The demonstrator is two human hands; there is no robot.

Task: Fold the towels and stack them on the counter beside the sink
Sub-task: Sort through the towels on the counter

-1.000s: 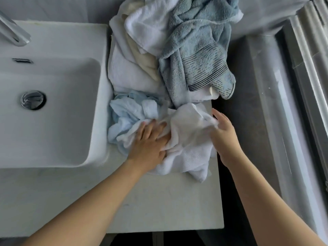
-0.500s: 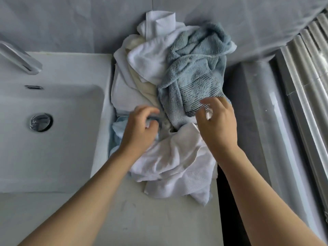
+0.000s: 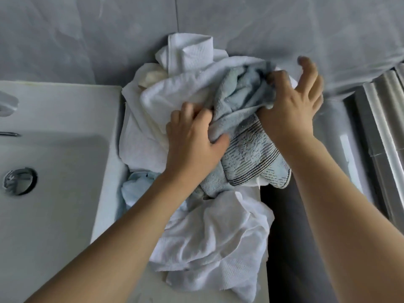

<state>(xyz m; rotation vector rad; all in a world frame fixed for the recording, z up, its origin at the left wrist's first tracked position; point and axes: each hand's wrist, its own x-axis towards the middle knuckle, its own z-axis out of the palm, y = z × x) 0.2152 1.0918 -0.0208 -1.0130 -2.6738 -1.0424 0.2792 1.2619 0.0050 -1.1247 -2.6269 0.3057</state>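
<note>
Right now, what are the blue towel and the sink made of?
The blue towel looks like soft looped terry cloth, probably cotton: fuzzy pile, a woven striped band, floppy folds. The sink looks like glazed white ceramic, smooth and faintly shiny, though it could be cast resin.

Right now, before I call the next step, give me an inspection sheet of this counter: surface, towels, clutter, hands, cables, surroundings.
Surface: pale counter beside the sink, mostly covered by towels.
Job's things: blue striped towel on top of the pile, crumpled; white towels bunched behind and left of it; another white towel crumpled at the front; a light blue cloth against the sink wall. None folded or stacked.
Clutter: nothing seen.
Hands: left hand and right hand both grip the blue striped towel.
Cables: nothing seen.
Surroundings: grey tiled wall behind; drain in the sink; window frame at right.
</note>
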